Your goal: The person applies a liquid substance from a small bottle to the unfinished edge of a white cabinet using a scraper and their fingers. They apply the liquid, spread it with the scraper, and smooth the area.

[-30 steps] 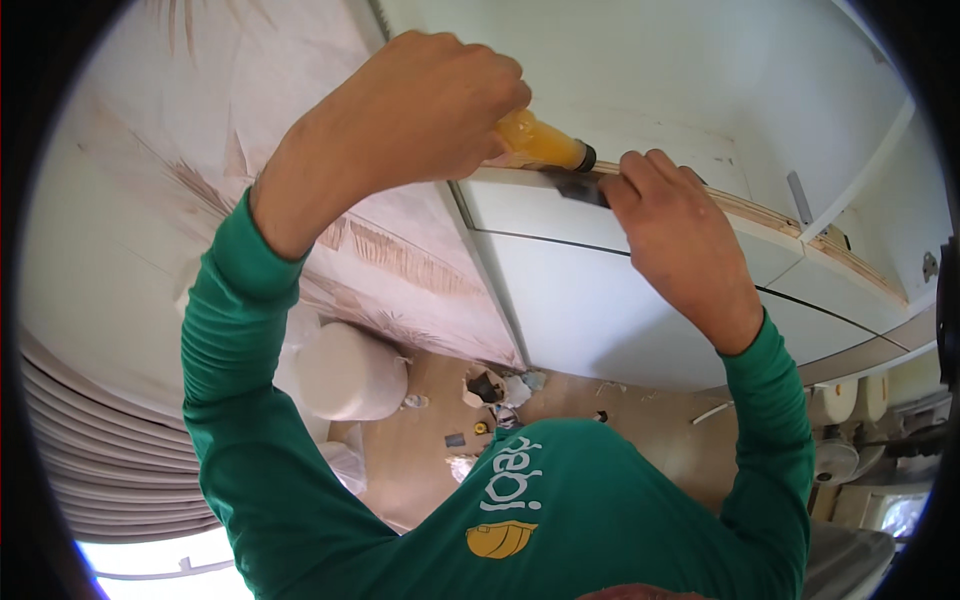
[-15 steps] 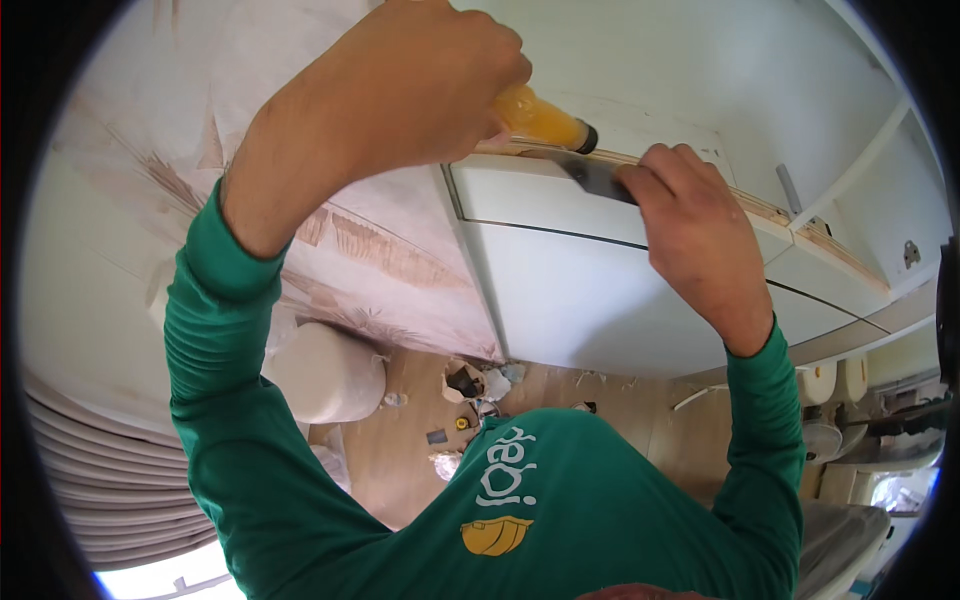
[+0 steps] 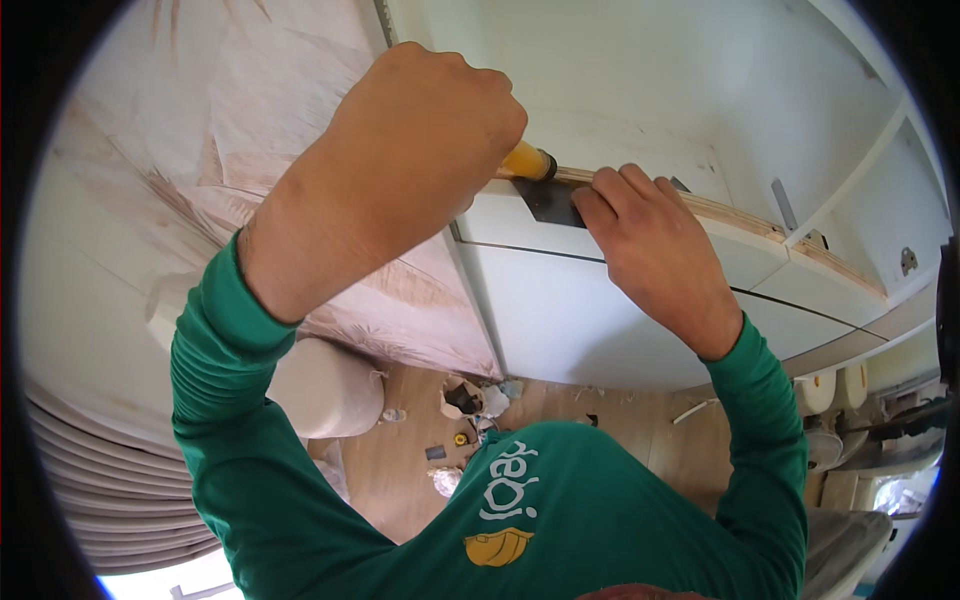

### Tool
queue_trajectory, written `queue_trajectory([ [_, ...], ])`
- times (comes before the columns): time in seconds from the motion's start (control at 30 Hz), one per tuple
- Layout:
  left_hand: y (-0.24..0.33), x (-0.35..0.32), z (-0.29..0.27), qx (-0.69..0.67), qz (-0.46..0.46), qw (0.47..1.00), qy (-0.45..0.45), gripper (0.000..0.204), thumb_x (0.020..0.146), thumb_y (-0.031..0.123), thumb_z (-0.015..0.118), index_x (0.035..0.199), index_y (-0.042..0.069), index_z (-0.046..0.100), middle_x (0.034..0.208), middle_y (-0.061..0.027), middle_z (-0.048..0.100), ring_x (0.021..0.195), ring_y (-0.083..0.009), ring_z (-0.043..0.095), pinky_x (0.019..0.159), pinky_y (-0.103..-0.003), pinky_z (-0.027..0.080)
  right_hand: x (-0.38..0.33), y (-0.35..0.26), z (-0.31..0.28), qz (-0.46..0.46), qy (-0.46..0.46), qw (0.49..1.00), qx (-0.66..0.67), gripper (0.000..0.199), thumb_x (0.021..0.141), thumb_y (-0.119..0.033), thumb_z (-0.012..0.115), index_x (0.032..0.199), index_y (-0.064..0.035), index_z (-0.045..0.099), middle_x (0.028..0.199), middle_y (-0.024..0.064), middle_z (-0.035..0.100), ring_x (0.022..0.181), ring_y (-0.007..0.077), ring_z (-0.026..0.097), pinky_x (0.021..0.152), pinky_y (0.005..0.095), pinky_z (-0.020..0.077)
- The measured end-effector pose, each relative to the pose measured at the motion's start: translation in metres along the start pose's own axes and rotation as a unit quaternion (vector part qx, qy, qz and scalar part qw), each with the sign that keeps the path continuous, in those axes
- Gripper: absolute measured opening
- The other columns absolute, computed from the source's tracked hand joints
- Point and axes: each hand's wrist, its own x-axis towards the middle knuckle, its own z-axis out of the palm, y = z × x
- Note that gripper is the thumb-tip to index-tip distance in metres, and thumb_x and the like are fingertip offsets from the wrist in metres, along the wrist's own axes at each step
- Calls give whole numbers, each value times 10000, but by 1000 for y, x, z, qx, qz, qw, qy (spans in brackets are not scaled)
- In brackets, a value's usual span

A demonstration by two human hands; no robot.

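My left hand (image 3: 410,170) is closed around the yellow handle of a scraper (image 3: 528,165). Its dark flat blade (image 3: 550,200) lies against the top edge of a white cabinet (image 3: 600,310), where a bare wooden strip (image 3: 740,222) runs along. The fingers of my right hand (image 3: 650,250) press down on the blade and rest on the cabinet front. Most of the handle is hidden inside my left fist. Both forearms wear green sleeves.
A wall with pale wood-grain covering (image 3: 200,220) stands at the left. Below on the wooden floor (image 3: 420,450) lie a white sack (image 3: 325,385) and small bits of rubbish (image 3: 470,400). White shelving (image 3: 850,170) continues to the right.
My left fist with the scraper has moved closer to the camera and now covers more of the handle. My right hand stays pressed on the blade at the cabinet's edge.
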Motion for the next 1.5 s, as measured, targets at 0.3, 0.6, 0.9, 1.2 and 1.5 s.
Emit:
queue_trajectory([
  [0.3,-2,2,-6,-23,16,999,24,95,818,67,837,855,33,757,894,-106,714,843,-329,750,747,-438,567,9,-3,8,-20,8,1000,22,139,851,-77,705,975,-15,701,1058,77,647,1016,217,630,809,365,529],
  [0.6,-15,7,-11,-22,61,996,54,104,788,97,852,814,51,762,839,-89,727,823,-317,749,748,-437,559,9,-7,11,-13,10,1000,17,99,857,-75,705,946,-31,696,1022,71,623,1006,214,623,801,359,516],
  [0.9,-18,22,-32,42,93,994,-48,156,812,150,868,873,38,778,870,-107,758,811,-322,764,742,-426,572,5,-10,14,-27,32,999,-18,116,861,-89,707,962,-31,705,1021,61,621,1011,203,616,816,346,509],
  [1.2,-15,34,-55,36,134,984,-116,159,898,140,758,799,16,752,767,-162,754,729,-340,759,692,-431,566,5,-12,15,-22,32,999,-15,132,873,-84,715,984,-13,724,1034,67,643,1016,194,620,816,341,507],
  [1.5,-13,38,-60,22,124,981,-150,162,902,138,766,815,3,749,756,-156,747,702,-330,749,672,-428,559,6,-12,18,-23,30,999,-23,144,872,-90,725,994,-15,734,1034,68,644,1003,191,617,798,334,508],
])
